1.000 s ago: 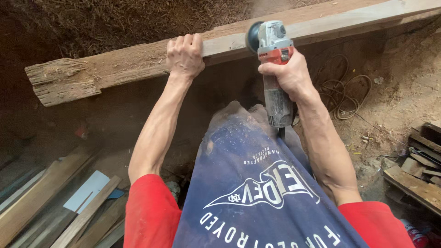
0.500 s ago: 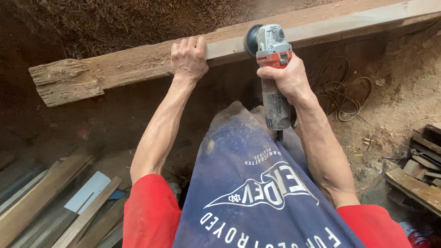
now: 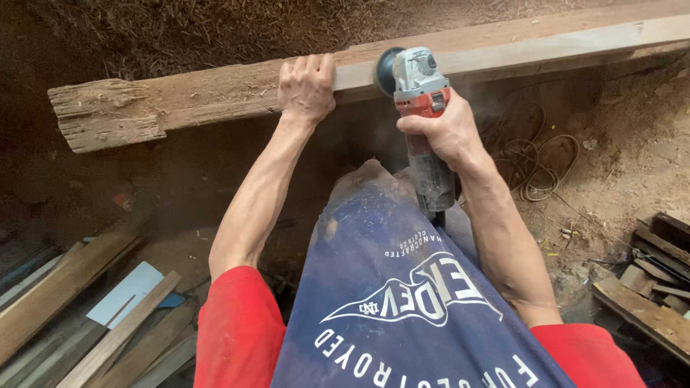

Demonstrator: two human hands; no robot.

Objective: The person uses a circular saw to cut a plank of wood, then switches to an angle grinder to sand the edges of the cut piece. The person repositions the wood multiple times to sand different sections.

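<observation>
Timber beam (image 3: 215, 97) under an angle grinder (image 3: 420, 108), braced by hand.

Beam runs long across the top of view above a dirt floor (image 3: 618, 151); its left end is rotten and split, its right stretch smoother and paler. Blue apron (image 3: 402, 302) covers the lap below. Loose boards (image 3: 86, 302) lie lower left, scrap wood lower right, a wire coil (image 3: 532, 165) on the dirt. Left hand (image 3: 307, 88) is clamped over the beam's near edge, fingers curled on top. Right hand (image 3: 442, 133) is wrapped tight round the grinder body, disc (image 3: 388, 72) touching the near face; faint dust hangs there. Judgement: keep the disc flat to the face, pressure light and even, bracing hand well off the disc, cord behind the body.
</observation>
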